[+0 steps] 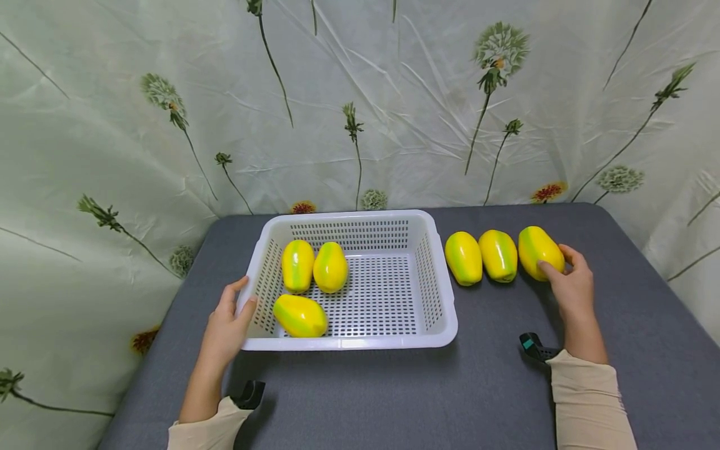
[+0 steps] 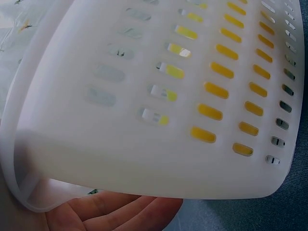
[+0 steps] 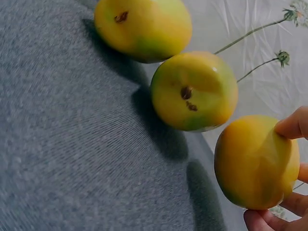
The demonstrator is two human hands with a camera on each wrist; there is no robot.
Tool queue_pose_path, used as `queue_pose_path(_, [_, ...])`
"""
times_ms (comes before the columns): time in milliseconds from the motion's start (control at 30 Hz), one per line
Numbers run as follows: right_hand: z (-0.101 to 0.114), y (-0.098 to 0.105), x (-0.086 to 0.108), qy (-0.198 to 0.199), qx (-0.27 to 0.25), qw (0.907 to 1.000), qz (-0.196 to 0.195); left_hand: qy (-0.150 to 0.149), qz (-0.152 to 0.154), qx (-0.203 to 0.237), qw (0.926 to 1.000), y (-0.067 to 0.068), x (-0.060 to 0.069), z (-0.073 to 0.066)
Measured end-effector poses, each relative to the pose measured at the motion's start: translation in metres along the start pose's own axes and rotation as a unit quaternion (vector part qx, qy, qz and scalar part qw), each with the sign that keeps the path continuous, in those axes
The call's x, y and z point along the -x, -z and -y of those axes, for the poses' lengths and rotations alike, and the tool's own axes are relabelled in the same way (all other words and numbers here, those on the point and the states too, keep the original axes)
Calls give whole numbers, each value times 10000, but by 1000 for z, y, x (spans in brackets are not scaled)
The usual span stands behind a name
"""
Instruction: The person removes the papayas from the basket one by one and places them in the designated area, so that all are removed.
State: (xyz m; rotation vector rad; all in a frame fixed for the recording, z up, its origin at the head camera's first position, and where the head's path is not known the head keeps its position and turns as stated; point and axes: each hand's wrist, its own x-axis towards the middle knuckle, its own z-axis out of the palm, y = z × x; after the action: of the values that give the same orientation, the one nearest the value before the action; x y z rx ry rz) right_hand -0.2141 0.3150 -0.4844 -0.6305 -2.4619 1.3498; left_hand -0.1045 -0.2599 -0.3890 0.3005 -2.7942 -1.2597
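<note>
A white perforated basket (image 1: 351, 343) holds three yellow-green fruits, two upright side by side and one (image 1: 300, 316) lying nearer its front left. My left hand (image 1: 225, 328) grips the basket's left rim; in the left wrist view its fingers (image 2: 130, 214) show below the white wall (image 2: 106, 159). Right of the basket, two fruits (image 1: 464, 258) (image 1: 498, 255) rest in a row. Beside them, my right hand (image 1: 574, 287) pinches the rightmost fruit (image 1: 540, 250) between thumb and fingers. The right wrist view shows that fruit (image 3: 257, 163) in the fingertips, its shadow apart from it on the cloth.
Dark grey cloth (image 1: 405, 400) covers the table. A pale curtain (image 1: 394, 125) with printed dandelions hangs behind the far edge and along the left side. Black straps with devices sit at both wrists, by beige sleeves.
</note>
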Motion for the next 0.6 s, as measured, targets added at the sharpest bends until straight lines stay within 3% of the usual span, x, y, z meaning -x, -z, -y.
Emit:
queue_pose_path(200, [28, 5, 22, -77, 66, 9996, 277, -155, -74, 1, 9999, -2, -2, 7])
queue_pose_path(267, [40, 8, 30, -79, -31, 9992, 389, -329, -202, -18, 9993, -6, -7, 21])
queue_pose_path(367, [46, 9, 36, -18, 47, 9988, 491, -625, -422, -116, 9971, -16, -21, 53])
queue_pose_path(433, [45, 8, 36, 17, 135, 9984, 551, -701, -493, -155, 9962, -18, -23, 60])
queue_pose_path(500, [44, 8, 36, 47, 74, 9981, 602, -686, -460, -104, 9965, -16, -21, 54])
queue_pose_path(600, [49, 9, 39, 52, -120, 9974, 703, -512, -299, -5, 9982, -7, -7, 24])
